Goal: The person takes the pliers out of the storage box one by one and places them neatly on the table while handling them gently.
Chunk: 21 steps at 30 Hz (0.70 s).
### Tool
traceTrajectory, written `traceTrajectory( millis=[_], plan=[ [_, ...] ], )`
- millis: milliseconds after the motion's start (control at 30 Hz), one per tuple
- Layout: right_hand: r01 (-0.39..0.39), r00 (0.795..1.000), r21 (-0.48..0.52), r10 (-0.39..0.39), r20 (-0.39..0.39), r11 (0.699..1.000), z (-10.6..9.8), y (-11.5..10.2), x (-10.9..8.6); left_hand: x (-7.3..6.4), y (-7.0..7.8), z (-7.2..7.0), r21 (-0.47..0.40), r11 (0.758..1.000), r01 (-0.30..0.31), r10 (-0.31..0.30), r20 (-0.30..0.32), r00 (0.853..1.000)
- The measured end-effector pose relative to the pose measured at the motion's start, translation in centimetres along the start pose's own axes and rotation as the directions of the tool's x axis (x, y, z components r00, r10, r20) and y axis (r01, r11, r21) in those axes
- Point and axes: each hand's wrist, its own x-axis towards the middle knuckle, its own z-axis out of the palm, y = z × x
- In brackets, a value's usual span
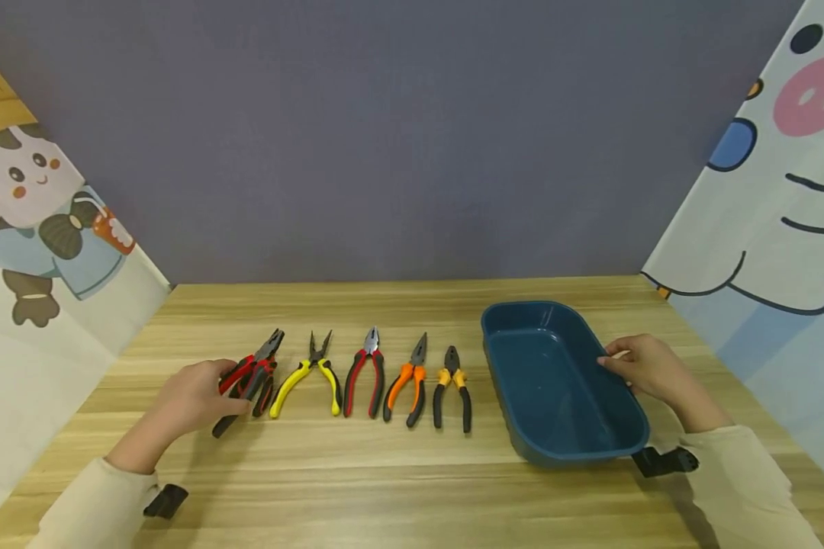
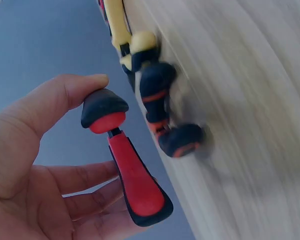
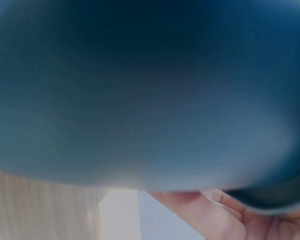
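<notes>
My left hand (image 1: 192, 396) grips red-and-black pliers (image 2: 140, 182) by the handles, jaws pointing away and to the right. The thumb lies on one handle and the fingers on the other. Partly hidden beneath them in the head view is a second red-and-black pair (image 1: 265, 396). To the right lies a row: yellow-and-black long-nose pliers (image 1: 305, 367), red-and-black combination pliers (image 1: 378, 375), orange-and-black long-nose pliers (image 1: 419, 375) and small yellow-and-black pliers (image 1: 461, 378). My right hand (image 1: 648, 374) pinches the right rim of a dark blue plastic tray (image 1: 577, 459).
The wooden table (image 1: 329, 488) runs back to a grey partition (image 1: 412, 152). Cartoon-printed panels stand at the left (image 1: 62, 229) and right (image 1: 762, 229). In the right wrist view, the tray's blurred wall (image 3: 140, 125) fills most of the picture.
</notes>
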Motion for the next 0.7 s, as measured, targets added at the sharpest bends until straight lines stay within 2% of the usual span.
traceTrajectory(
  millis=[300, 500, 700],
  plan=[
    [0.002, 1.0, -0.004, -0.002, -0.003, 1.0, 0.0, -0.1, -0.1, 0.7, -2.1, -0.2, -0.003, 0.999, 0.043, -0.043, -0.012, 0.999],
    [0.005, 1.0, -0.004, -0.005, -0.006, 1.0, 0.0, -0.1, -0.1, 1.1, -3.0, -0.4, -0.043, 0.993, 0.109, -0.108, 0.03, 0.994],
    [0.007, 1.0, 0.003, -0.007, -0.008, 1.0, -0.1, -0.1, -0.1, 1.5, -3.9, -0.4, -0.036, 0.991, 0.131, -0.13, 0.013, 0.991]
  ],
)
